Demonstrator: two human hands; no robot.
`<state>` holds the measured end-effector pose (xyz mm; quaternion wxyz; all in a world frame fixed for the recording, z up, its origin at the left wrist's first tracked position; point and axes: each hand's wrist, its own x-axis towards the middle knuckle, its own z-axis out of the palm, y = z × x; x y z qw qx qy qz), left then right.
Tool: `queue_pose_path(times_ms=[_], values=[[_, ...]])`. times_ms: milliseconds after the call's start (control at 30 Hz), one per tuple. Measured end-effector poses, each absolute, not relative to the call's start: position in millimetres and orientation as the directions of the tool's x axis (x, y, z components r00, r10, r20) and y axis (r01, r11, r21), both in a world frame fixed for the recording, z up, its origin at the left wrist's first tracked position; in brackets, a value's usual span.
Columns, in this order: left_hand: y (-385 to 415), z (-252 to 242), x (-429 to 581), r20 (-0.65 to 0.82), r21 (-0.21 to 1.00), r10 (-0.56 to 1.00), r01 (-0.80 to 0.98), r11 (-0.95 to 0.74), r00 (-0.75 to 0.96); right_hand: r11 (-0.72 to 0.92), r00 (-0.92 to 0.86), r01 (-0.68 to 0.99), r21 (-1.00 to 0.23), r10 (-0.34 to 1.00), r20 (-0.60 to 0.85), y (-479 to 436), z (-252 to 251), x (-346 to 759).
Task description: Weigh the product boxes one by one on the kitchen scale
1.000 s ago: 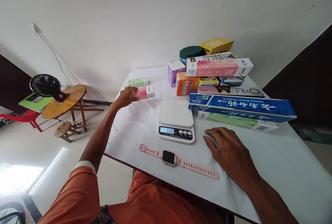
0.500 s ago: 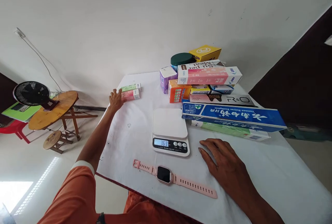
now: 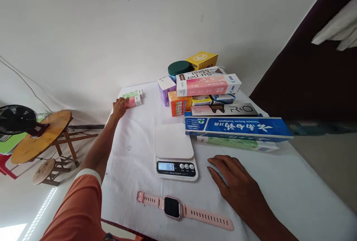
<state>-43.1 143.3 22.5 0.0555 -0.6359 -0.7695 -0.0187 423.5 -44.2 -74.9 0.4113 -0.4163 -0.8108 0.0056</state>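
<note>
At the table's far left corner, my left hand [image 3: 120, 108] has its fingers closed around the left end of a small pink-and-white box [image 3: 135, 101]. A green-and-white box [image 3: 133, 94] lies directly behind that one. My right hand [image 3: 237, 181] rests on the white cloth with thumb and fingers apart, holding nothing. Left of it stands a white digital kitchen scale [image 3: 174, 142], its platform bare and its display reading 363. A smartwatch with a pink strap [image 3: 172, 207] lies stretched out in front of the scale.
Right of the scale are piled boxes, among them a blue toothpaste box [image 3: 237, 126], a pink-and-white carton [image 3: 208, 84], an orange box [image 3: 180, 103], and a green-lidded jar [image 3: 178, 68]. A wall stands behind the table. A fan [image 3: 17, 119] sits on a round wooden table [image 3: 60, 120].
The view has shifted, so most things sit further left and somewhat lower. My left hand's fingers have drawn together at the pink box's end. My right hand stays on the cloth.
</note>
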Motion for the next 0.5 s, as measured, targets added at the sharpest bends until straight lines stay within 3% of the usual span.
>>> queue_pose_path(times_ms=[200, 300, 400, 500], values=[[147.0, 32.5, -27.9, 0.11, -0.025, 0.981, 0.987, 0.161, -0.157, 0.605, -0.292, 0.684, -0.407, 0.739, 0.607, -47.5, -70.5, 420.9], [138.7, 44.4, 4.8, 0.29, 0.085, 0.95, 0.992, 0.093, -0.114, 0.589, -0.314, 0.699, -0.406, 0.763, 0.566, -49.2, -64.6, 420.1], [117.2, 60.2, 64.7, 0.486, 0.173, 0.867, 0.962, -0.213, 0.104, 0.583, -0.33, 0.711, -0.393, 0.77, 0.546, -51.0, -60.5, 419.9], [87.7, 70.0, 140.7, 0.468, 0.174, 0.786, 0.83, -0.529, 0.403, 0.583, -0.343, 0.712, -0.391, 0.775, 0.531, -52.4, -60.3, 419.9]])
